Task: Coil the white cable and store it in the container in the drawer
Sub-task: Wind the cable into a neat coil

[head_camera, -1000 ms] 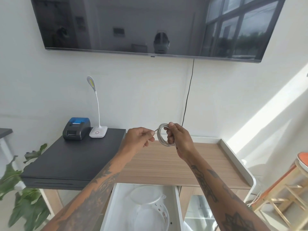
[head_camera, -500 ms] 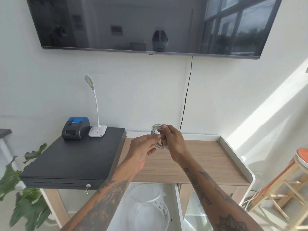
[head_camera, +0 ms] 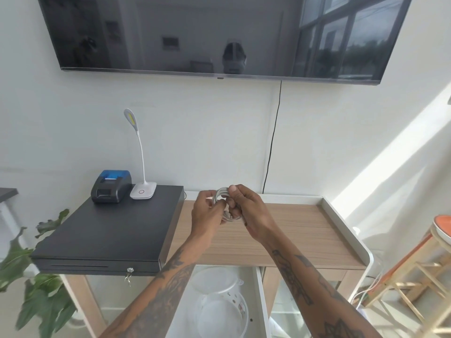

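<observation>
Bright daylight, wide-angle bend at the edges.
Sun streaks diagonally across the right wall (head_camera: 380,172); the TV screen (head_camera: 219,35) mirrors window glare (straight lines bow outward), and the hands look slightly soft.

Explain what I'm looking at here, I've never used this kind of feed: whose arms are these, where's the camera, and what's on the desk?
There is no machine here. The two arms belong to a person, and the single camera sits on that person's head, looking forward and down, so you see roughly what they see.

The left hand and right hand are raised together above the wooden desk. Between them is the white cable, already wound into a small coil; fingers of both hands are closed on it.

On the desk's left side lies a black cash drawer, with a small receipt printer and a white desk lamp on top. A television hangs on the wall.

Below the desk edge, a white drawer stands open. A clear container sits in it, with what looks like its lid beside it.
</observation>
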`<state>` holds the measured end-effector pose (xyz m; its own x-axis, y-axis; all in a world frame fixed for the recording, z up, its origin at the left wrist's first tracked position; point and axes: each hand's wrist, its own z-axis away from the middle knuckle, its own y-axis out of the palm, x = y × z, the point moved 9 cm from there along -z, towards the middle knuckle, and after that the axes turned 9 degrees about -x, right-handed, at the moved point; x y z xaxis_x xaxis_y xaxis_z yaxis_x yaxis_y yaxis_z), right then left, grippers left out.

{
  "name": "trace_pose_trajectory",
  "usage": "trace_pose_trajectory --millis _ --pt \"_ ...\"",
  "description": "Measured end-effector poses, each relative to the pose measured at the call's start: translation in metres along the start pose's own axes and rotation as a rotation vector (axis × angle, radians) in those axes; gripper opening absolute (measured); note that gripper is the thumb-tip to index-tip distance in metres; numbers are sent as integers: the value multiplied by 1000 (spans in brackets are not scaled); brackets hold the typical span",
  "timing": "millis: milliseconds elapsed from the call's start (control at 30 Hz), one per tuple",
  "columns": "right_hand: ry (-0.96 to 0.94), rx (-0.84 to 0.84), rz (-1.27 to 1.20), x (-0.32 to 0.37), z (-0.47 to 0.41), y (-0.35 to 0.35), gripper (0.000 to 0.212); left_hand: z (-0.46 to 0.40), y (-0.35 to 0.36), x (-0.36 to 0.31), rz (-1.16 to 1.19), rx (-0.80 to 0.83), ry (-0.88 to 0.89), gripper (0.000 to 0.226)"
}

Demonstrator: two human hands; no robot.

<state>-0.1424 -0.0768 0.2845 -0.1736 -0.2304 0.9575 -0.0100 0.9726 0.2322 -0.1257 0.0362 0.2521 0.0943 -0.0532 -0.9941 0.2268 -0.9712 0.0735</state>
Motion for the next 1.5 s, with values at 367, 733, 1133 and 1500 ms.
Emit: trace_pose_trajectory --millis 367,733,1133,1500 --pt "243 -11 -263 -10 -1 -4 27 21 12 29 549 483 -294 27" --pt "435 196 -506 -18 5 19 36 3 -7 10 254 598 -129 48" --pt "248 23 -263 -29 -4 3 27 -20 -38 1 -240 449 -10 34" --pt "12 -181 183 -15 -5 -16 31 -3 -50 10 -46 396 -235 17"
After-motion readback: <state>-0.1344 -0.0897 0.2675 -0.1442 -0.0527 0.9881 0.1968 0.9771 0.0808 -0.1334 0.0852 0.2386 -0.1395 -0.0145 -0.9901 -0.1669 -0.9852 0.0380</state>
